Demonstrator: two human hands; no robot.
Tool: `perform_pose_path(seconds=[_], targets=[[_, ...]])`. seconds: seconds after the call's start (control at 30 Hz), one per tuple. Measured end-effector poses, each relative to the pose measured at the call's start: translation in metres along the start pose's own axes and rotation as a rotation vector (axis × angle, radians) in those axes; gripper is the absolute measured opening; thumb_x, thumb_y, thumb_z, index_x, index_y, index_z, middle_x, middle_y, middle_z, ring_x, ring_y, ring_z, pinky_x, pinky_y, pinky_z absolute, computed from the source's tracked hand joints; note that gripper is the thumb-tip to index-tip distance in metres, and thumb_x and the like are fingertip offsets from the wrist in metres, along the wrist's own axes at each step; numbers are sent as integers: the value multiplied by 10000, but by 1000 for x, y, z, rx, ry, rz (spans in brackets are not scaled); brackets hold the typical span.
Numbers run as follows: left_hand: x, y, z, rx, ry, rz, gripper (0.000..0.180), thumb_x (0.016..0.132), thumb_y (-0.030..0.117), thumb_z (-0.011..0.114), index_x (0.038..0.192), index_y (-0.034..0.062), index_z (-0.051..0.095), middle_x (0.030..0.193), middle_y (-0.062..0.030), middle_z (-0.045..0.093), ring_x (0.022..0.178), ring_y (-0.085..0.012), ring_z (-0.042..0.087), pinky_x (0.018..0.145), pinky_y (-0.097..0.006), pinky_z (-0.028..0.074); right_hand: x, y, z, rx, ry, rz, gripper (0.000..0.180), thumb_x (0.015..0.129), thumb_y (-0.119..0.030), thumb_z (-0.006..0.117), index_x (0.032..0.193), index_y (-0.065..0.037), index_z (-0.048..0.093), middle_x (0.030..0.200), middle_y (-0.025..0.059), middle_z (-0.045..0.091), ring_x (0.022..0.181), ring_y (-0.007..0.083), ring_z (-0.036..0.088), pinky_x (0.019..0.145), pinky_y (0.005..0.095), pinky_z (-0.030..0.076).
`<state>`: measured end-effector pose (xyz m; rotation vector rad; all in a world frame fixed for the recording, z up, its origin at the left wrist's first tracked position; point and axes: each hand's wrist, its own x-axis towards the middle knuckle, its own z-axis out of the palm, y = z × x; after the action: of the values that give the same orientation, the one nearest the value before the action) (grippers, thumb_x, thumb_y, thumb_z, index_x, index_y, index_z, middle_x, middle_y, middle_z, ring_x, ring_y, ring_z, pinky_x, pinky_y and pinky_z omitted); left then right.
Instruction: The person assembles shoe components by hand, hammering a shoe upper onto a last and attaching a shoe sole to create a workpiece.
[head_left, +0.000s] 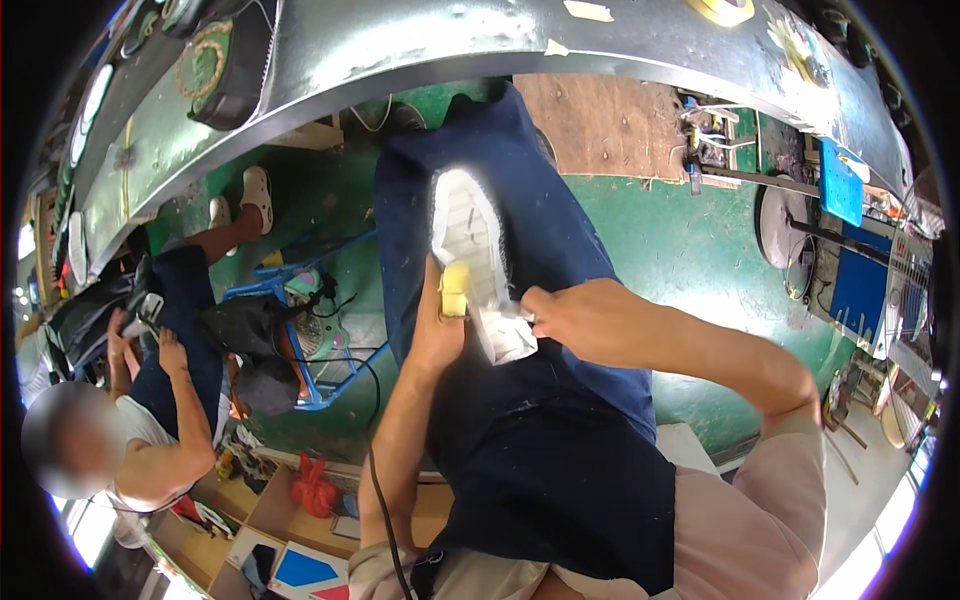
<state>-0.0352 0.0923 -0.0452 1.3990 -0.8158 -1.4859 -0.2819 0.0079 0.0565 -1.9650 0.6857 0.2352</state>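
A white shoe part (468, 225) with a ridged, sole-shaped face turned up lies lengthwise over my lap, its rounded end pointing away from me. My left hand (438, 325) is closed around its left side, and a yellow block or wrapping (455, 290) sits at the thumb. Close to the near end, my right hand (580, 318) has its fingers pinched together beside a loose white flap (512, 338). Whatever those fingers hold is too small and blurred to make out. Beneath the shoe part spreads a dark blue apron (550, 430).
A metal bench (400, 40) curves across the far side. At the left a seated person (170, 420) handles a dark shoe near a blue metal frame (325, 400). Behind me stands a wooden shelf (270, 510) with a red bag (315, 487). A dark cable (376, 450) crosses my left arm.
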Motion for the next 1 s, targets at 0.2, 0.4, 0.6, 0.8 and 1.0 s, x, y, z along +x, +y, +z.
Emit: perform_pose_path(seconds=[0.2,0.4,0.6,0.8,1.0], targets=[[-4,-3,9,338,52,218,592,1058,65,478,1613,-81,332,1457,-266,634,1370,-388,617,1197,-406,432,7,-4,-2,-314,-141,-38,376,1118,-368,599,1014,-7,602,767,169,709,767,359,755,630,483,549],[-29,0,15,286,-34,222,1054,989,-9,624,1740,15,-115,1775,-235,234,1614,-340,323,1317,-433,251,4,1,-31,522,-482,357,454,1129,-470,553,1111,-26,644,734,158,710,739,382,730,644,508,547],[-23,15,20,288,-106,113,1335,993,194,803,1646,28,-349,1713,-284,322,1541,-357,440,1275,-460,353,-1,-5,-12,-106,398,-126,336,1127,-389,575,1084,-57,596,794,137,720,744,371,724,632,489,530],[5,10,10,-397,-1,-37,874,1141,396,596,1755,57,74,1680,-156,442,1514,-320,478,1270,-470,382,28,8,-20,15,136,99,343,1144,-371,556,1103,-31,583,879,136,731,813,347,748,656,455,555],[15,37,24,-511,35,-22,552,1200,362,394,1658,54,401,1562,-134,586,1430,-287,574,1228,-461,430,42,-12,-56,637,-124,169,418,1168,-392,481,1109,7,592,947,168,763,829,278,763,743,423,583]])
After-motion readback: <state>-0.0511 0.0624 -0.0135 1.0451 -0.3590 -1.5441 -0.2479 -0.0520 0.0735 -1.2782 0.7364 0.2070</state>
